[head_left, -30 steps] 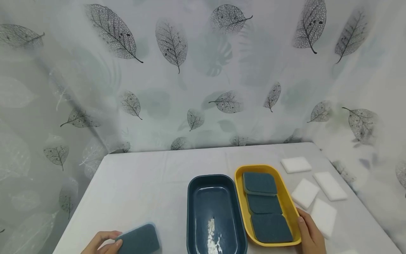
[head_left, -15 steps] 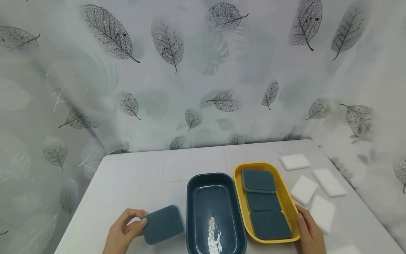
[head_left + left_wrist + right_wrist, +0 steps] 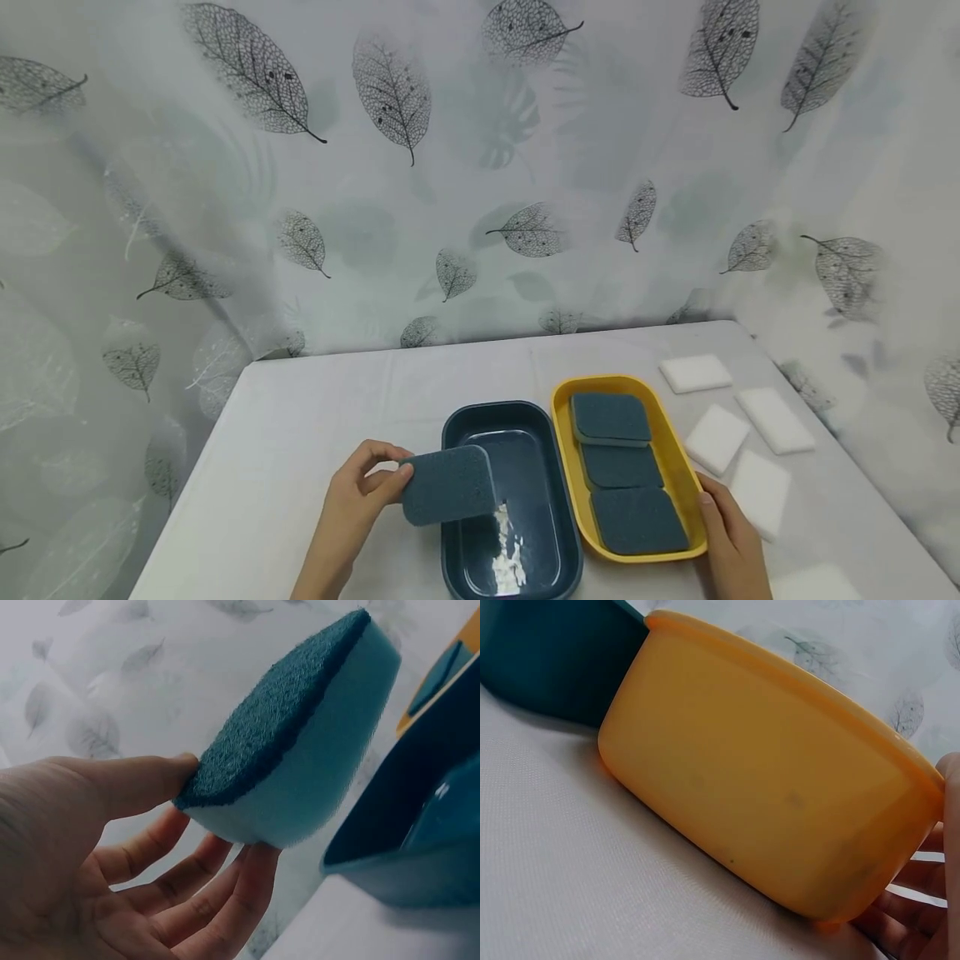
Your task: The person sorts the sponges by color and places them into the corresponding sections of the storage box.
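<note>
Leaf-printed sheeting (image 3: 405, 217) behind, a sponge (image 3: 450, 486) is pinched over the blue tray (image 3: 528, 471) by the left hand (image 3: 367, 482), the yellow tray (image 3: 677, 467) gripped by the right hand (image 3: 731, 529)

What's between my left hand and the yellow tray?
In the head view, two things: the sponge your left hand pinches, then the dark blue tray.

Light here soft, fairly even. I note broken white glare on the blue tray (image 3: 528, 475). Wrist views dimmer, leaf-printed backdrop (image 3: 94, 735) hazy; soft shadow beneath yellow tray (image 3: 757, 765).
</note>
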`<action>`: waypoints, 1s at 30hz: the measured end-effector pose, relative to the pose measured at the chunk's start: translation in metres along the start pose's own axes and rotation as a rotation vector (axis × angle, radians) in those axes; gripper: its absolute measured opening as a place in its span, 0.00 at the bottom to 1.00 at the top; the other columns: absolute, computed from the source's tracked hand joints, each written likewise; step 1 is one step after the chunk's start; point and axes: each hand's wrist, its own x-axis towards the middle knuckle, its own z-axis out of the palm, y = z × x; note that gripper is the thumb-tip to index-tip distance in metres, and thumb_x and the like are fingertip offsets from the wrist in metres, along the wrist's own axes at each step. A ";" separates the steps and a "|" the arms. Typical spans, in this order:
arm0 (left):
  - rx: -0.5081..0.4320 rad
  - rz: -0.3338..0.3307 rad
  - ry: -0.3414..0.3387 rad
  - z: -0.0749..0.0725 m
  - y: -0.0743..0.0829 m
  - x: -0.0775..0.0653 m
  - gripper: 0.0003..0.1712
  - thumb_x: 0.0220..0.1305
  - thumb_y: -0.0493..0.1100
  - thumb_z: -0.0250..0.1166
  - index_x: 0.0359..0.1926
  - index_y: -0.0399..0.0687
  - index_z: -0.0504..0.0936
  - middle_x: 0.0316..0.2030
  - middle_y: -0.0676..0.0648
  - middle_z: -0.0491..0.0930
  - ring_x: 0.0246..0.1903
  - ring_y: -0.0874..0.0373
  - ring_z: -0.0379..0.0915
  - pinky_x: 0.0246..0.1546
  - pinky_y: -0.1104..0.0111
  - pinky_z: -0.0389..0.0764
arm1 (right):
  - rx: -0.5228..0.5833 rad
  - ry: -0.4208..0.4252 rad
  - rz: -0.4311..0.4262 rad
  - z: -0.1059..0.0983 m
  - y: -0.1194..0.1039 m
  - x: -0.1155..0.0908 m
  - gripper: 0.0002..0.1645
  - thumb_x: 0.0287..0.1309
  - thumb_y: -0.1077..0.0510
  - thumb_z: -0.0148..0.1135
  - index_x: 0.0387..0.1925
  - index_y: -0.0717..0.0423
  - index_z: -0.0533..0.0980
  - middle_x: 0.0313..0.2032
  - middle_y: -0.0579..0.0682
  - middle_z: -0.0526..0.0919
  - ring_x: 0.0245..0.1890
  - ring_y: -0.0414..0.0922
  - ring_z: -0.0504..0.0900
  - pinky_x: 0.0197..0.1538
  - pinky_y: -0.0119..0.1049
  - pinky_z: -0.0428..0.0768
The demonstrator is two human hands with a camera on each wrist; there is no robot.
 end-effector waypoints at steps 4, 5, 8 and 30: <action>-0.016 0.035 -0.035 0.018 0.006 0.007 0.18 0.66 0.48 0.73 0.50 0.46 0.80 0.52 0.43 0.82 0.39 0.56 0.88 0.42 0.69 0.87 | 0.001 -0.008 0.009 0.001 -0.001 0.001 0.32 0.84 0.44 0.40 0.73 0.61 0.68 0.68 0.67 0.75 0.43 0.03 0.57 0.41 0.06 0.63; -0.022 0.045 -0.043 0.023 0.008 0.009 0.17 0.66 0.48 0.74 0.50 0.47 0.80 0.52 0.43 0.82 0.39 0.56 0.88 0.42 0.69 0.87 | 0.003 -0.010 0.011 0.001 -0.001 0.001 0.32 0.84 0.44 0.40 0.73 0.61 0.68 0.68 0.67 0.75 0.44 0.03 0.57 0.42 0.06 0.63; -0.022 0.074 -0.062 0.035 0.014 0.013 0.16 0.66 0.48 0.74 0.49 0.48 0.81 0.52 0.44 0.83 0.40 0.56 0.88 0.42 0.69 0.87 | 0.009 -0.014 0.016 0.001 -0.004 0.001 0.32 0.84 0.44 0.39 0.73 0.61 0.68 0.69 0.67 0.74 0.44 0.04 0.57 0.42 0.05 0.63; 0.064 0.157 -0.192 0.109 0.021 0.028 0.17 0.70 0.51 0.70 0.50 0.45 0.80 0.43 0.43 0.85 0.30 0.59 0.83 0.37 0.67 0.84 | -0.014 -0.002 0.015 0.001 -0.002 0.000 0.31 0.83 0.43 0.40 0.72 0.60 0.69 0.68 0.66 0.76 0.45 0.04 0.56 0.43 0.06 0.63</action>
